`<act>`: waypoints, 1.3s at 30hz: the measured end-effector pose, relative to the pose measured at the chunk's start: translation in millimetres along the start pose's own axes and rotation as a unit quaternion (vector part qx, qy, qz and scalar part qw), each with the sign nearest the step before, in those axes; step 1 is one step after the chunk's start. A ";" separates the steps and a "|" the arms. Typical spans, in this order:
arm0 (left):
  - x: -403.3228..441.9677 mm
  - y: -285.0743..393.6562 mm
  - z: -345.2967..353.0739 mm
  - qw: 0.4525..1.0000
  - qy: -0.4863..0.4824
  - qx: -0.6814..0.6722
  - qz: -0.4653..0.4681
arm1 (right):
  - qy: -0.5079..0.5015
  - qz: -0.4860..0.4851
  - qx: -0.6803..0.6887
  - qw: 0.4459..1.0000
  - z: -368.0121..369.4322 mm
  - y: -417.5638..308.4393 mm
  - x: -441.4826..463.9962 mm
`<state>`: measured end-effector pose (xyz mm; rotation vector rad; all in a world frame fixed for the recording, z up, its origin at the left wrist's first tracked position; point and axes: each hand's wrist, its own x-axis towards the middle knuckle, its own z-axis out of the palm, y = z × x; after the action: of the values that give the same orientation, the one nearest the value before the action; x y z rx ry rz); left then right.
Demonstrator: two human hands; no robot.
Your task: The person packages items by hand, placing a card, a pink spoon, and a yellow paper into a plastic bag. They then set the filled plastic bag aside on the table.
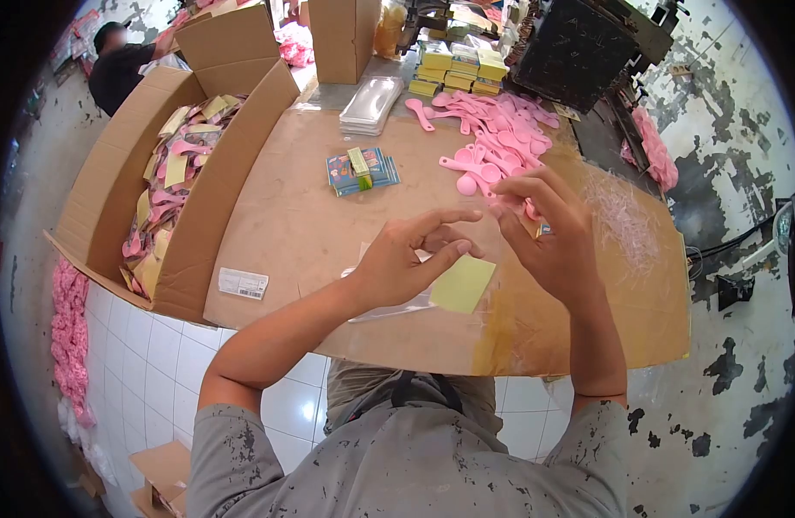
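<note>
My left hand hovers over the near part of the cardboard-covered table, its fingers and thumb apart. Just beyond its thumb a pale yellow-green card lies on a clear plastic piece, which my left hand and forearm partly cover. My right hand is raised by the near edge of a heap of pink spoons. Its fingers are curved, with a gap between thumb and fingertips, and no held thing can be made out. Part of a small blue item shows beside that palm.
Banded blue cards and stacked clear plastic cases lie farther back, with bundled card stacks behind. An open carton of packed spoons stands left. A dark machine is at back right. Another person works far left.
</note>
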<state>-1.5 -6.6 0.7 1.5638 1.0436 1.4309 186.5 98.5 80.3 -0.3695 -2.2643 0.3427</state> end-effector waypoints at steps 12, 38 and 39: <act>-4.3 -5.8 2.2 0.991 -0.030 0.132 -0.021 | -0.025 -0.208 -0.312 0.927 26.0 3.0 -10.5; 4.9 -9.3 -2.5 0.993 -0.006 -0.052 -0.110 | -0.011 0.301 -0.366 0.881 -194.7 217.6 -190.3; 6.2 -10.9 -2.6 0.991 0.001 -0.061 -0.119 | 0.011 0.308 -0.346 0.886 -191.7 209.3 -181.2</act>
<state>-4.7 3.3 -6.8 1.3042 1.0838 1.3055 478.8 248.3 6.3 -1.4660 -2.1278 -0.1837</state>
